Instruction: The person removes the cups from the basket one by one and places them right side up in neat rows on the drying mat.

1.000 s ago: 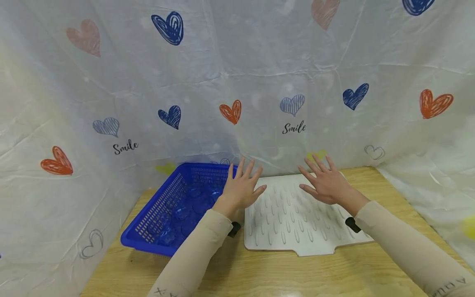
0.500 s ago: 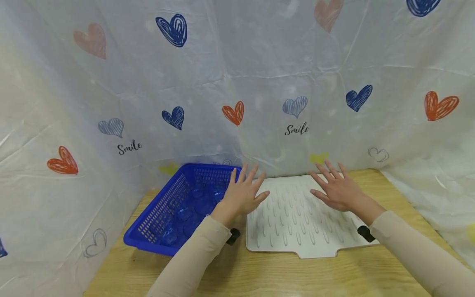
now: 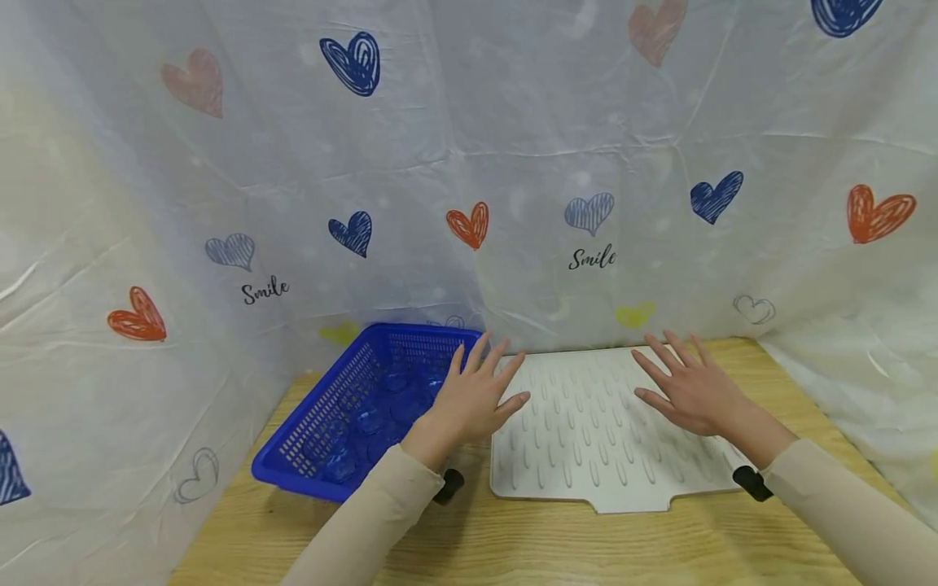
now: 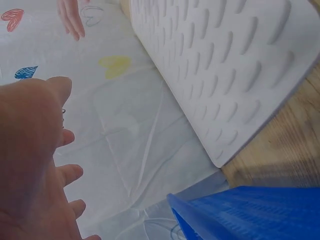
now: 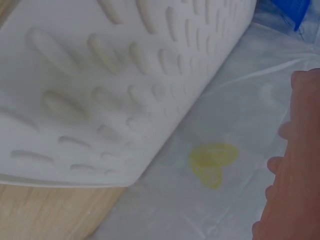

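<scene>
My left hand [image 3: 469, 397] hovers with fingers spread between a blue plastic basket and a white board, overlapping the basket's right side in the head view. My right hand [image 3: 689, 391], also spread, hangs above the right part of the white board [image 3: 579, 423]. Both hands hold nothing. Rows of raised oblong ridges cover the board, which has a tab at its near edge. Inside the blue basket [image 3: 293, 480] lie several clear, rounded plastic pieces [image 3: 370, 419]; the left forearm hides part of the basket.
A wooden table [image 3: 528, 545] carries the basket at left and the board at right. Behind and at both sides hangs a pale plastic curtain [image 3: 410, 277] printed with hearts and the word Smile. A dark wrist camera [image 3: 752, 483] sits under each wrist.
The right hand has drifted right and slightly down, while the left hand has come down a little. The gap between the hands has widened. The head view has shifted slightly.
</scene>
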The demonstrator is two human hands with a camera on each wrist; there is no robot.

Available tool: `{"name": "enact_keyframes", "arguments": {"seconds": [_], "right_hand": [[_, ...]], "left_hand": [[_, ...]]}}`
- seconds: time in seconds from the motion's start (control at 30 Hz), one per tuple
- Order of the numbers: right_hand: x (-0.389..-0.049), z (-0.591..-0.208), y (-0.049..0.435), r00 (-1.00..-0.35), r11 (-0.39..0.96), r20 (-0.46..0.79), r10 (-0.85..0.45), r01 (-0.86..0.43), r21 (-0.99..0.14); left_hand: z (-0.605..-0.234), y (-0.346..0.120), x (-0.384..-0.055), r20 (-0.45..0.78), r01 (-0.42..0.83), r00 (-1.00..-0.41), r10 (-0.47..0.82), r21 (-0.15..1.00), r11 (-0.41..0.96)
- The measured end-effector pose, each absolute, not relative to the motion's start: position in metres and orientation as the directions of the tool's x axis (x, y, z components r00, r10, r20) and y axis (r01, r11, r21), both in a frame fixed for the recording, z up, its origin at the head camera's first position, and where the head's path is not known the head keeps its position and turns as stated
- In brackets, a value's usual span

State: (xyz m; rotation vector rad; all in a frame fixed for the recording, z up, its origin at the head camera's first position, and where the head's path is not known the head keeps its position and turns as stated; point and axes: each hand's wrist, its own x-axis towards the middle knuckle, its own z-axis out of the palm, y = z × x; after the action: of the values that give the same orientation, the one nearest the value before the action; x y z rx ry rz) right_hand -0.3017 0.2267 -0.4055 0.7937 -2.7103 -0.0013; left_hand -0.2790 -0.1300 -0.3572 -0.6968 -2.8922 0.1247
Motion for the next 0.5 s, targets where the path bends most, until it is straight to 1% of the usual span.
{"name": "enact_keyframes", "arguments": {"seconds": [0.23, 0.4, 0.5], "right_hand": [[-0.292, -0.406, 0.236, -0.796, 0.847, 0.311, -0.52, -0.526, 0.07], [-0.284, -0.403, 0.241, -0.828, 0.863, 0.255, -0.5, -0.501, 0.066], [-0.281, -0.404, 0.245, -0.845, 0.872, 0.229, -0.484, -0.487, 0.045]], "left_hand": [[-0.357, -0.143, -0.268, 0.149, 0.431, -0.886, 0.44, -0.09, 0.898], [-0.356, -0.153, -0.261, 0.155, 0.419, -0.89, 0.428, -0.089, 0.904], [-0.357, -0.158, -0.259, 0.155, 0.42, -0.892, 0.425, -0.066, 0.905]]}}
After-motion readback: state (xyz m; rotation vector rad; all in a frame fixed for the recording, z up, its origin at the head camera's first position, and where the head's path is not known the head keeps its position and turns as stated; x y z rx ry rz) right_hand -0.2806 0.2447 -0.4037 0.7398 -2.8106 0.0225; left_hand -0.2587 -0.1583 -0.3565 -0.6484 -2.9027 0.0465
